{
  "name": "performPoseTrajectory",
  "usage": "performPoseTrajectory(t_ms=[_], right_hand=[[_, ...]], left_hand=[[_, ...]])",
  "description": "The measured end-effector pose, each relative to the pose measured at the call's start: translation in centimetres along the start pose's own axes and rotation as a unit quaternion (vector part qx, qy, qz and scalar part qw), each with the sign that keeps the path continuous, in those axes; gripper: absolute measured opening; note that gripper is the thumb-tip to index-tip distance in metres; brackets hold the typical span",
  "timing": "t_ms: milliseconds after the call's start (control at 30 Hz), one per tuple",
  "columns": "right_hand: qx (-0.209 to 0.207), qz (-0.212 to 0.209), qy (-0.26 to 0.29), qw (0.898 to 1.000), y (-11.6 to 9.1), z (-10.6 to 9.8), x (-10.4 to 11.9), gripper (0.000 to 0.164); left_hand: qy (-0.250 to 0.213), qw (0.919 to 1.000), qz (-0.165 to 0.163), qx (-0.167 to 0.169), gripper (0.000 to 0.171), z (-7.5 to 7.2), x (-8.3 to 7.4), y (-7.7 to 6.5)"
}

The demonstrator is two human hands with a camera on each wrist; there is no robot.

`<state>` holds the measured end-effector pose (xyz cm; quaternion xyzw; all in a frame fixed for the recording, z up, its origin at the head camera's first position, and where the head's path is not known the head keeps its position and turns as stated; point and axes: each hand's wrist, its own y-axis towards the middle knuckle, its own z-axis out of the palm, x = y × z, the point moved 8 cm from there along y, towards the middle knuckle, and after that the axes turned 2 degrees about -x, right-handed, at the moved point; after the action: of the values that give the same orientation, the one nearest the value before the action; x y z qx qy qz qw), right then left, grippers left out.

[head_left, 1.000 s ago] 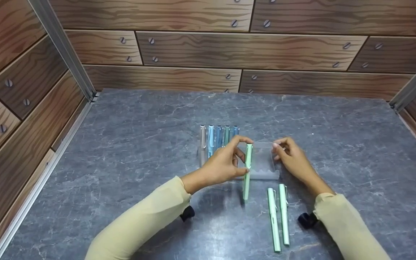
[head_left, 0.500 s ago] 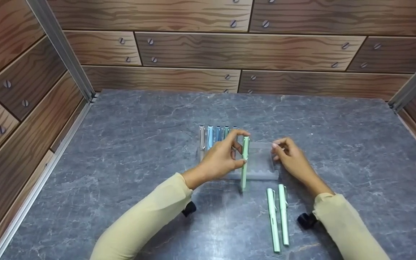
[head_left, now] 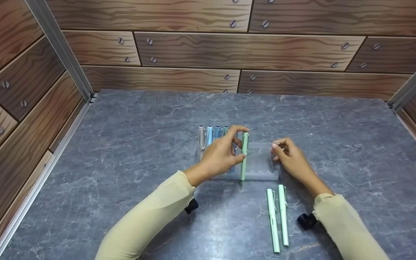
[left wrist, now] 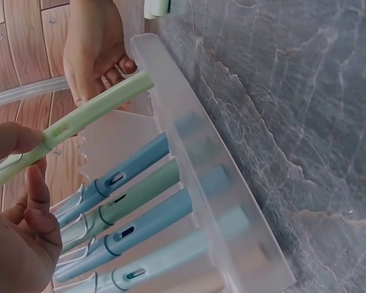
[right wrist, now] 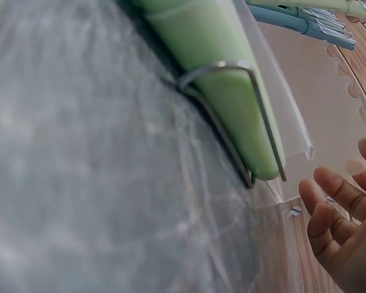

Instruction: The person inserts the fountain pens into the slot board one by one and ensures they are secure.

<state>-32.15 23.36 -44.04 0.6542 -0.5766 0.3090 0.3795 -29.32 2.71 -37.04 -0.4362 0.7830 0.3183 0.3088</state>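
In my left hand a light green capped pen is pinched near-upright between thumb and fingers, at the front of a translucent plastic pen stand. The left wrist view has the pen's lower end at the stand's notched front ledge. Several capped pens lean in the stand to its left, including a light blue pen and a brownish pen; my left hand partly hides them. My right hand holds the stand's right edge with thumb and curled fingers.
Two light green pens lie side by side on the grey marbled table, in front of the stand. Wood-patterned panels with metal corner posts border the table at the back and sides.
My left hand has moved the light green pen away from me and slightly left, from in front of the stand to its front ledge. The right hand has stayed at the stand's right edge.
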Motion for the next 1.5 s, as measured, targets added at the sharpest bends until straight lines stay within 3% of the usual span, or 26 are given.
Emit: performPoseTrajectory(t_ms=[333,800,1100,1500], right_hand=[[-0.006,-0.003,-0.002,1.0,0.06,0.02,-0.09,0.025],[0.006,0.001,-0.001,1.0,-0.05,0.05,0.09,0.028],[0.0,0.006,0.004,1.0,0.02,-0.01,-0.12,0.028],[-0.002,0.001,0.008,1.0,0.01,0.07,0.0,0.025]], left_hand=[[0.015,0.9999,0.001,-0.007,0.063,-0.28,0.19,0.28],[0.04,0.9982,0.038,-0.024,0.062,-0.64,-0.1,0.45],[0.053,0.9971,0.041,-0.035,0.063,-0.68,-0.07,0.49],[0.09,0.9947,0.042,-0.026,0.061,0.09,0.45,0.49]])
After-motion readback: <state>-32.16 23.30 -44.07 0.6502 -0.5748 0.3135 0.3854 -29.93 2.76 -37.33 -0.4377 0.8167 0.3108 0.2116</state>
